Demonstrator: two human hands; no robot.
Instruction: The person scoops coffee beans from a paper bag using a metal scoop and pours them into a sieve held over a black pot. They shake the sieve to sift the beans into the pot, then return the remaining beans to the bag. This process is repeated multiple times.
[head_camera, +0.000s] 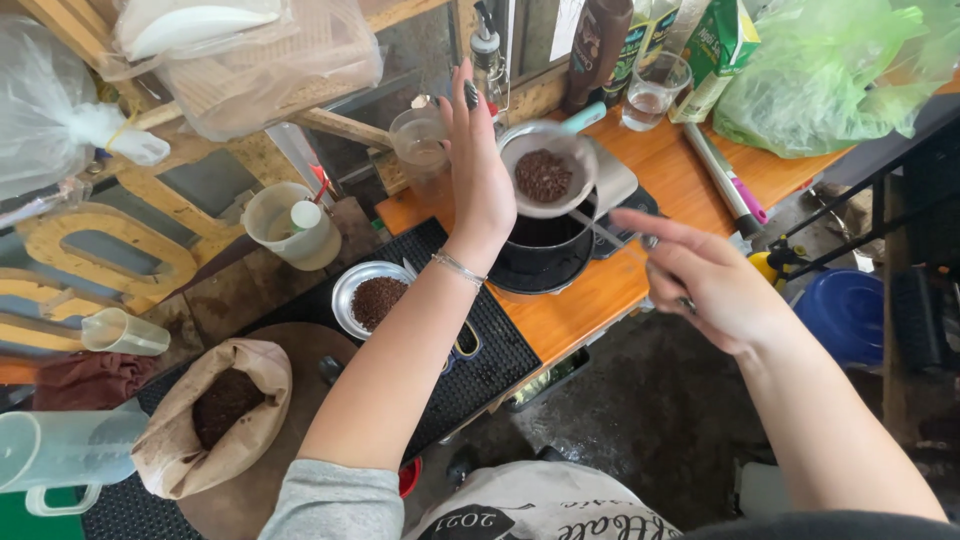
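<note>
My left hand is raised with its fingers straight, its palm against the left rim of a small grey bowl with a teal handle. The bowl holds dark brown beans and rests over a black pot on the orange wooden counter. My right hand is to the right of the pot. It pinches a thin metal utensil whose tip reaches in under the bowl. A clear plastic cup stands just behind my left hand.
On the black rubber mat lies a metal dish of brown grounds. An open paper bag of grounds, a clear jug and a white plastic cup are left. A glass, bottles and a green bag stand behind; a blue bucket sits below right.
</note>
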